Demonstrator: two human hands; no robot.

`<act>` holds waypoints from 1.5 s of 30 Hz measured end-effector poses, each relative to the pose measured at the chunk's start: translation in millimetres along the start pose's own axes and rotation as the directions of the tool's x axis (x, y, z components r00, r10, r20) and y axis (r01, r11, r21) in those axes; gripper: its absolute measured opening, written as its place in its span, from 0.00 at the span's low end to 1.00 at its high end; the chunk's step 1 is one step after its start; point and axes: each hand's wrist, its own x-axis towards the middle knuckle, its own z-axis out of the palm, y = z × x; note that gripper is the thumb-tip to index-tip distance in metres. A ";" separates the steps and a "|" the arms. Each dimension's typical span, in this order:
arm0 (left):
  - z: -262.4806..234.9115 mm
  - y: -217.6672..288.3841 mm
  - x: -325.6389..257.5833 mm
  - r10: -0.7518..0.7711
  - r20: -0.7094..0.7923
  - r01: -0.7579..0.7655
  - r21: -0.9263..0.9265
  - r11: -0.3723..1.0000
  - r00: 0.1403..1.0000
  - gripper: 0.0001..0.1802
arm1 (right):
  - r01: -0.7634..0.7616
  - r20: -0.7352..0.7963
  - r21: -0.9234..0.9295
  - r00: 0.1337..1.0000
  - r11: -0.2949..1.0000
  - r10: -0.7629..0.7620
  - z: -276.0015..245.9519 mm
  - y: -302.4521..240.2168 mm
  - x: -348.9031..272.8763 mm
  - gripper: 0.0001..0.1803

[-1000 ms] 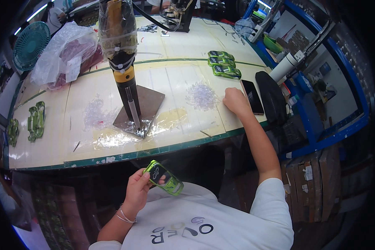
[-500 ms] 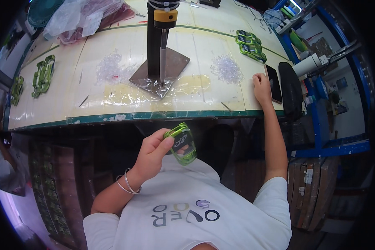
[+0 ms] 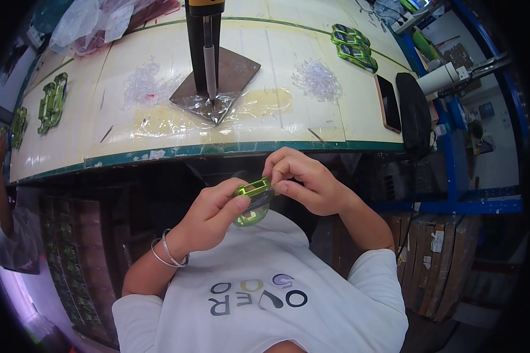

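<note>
My left hand (image 3: pixel 208 216) grips a green plastic shell (image 3: pixel 257 204), shaped like a toy car body with dark and clear panels, below the table's front edge. The shell is tilted, with its bright green rim up. My right hand (image 3: pixel 308 183) has its fingers pinched together at the shell's upper right end. Whether a small piece sits between those fingertips is hidden. Ahead on the table, a vertical tool (image 3: pixel 208 56) with a yellow collar and a pointed tip reaches down to a brown plate (image 3: pixel 239 69) partly covered by clear film.
Small clear plastic bits lie in a left pile (image 3: pixel 147 85) and a right pile (image 3: pixel 317 81). Green shells stand at the left (image 3: pixel 52 105) and back right (image 3: pixel 357 57). A phone (image 3: pixel 388 105) lies beside a black case (image 3: pixel 413 115). A co-worker's arm (image 3: pixel 3 176) shows far left.
My right hand has left the table beside the phone and come to the shell. My left hand has turned the shell so its rim faces up. The view has shifted slightly.
</note>
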 end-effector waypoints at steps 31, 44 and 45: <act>1.8 -5.7 -3.1 -0.098 -0.023 0.073 -0.506 0.859 0.995 0.18 | 0.179 -0.346 -0.595 0.823 0.783 -0.451 69.4 32.5 -0.3 0.39; -26.9 -15.2 3.4 0.345 0.034 -0.339 0.299 0.892 0.938 0.37 | 0.429 -0.265 -0.308 0.819 0.849 -0.510 71.9 27.3 -1.2 0.36; -27.7 -19.0 3.8 0.358 0.040 -0.355 0.281 0.892 0.933 0.37 | 0.437 -0.273 -0.218 0.831 0.873 -0.485 74.3 27.0 -1.5 0.37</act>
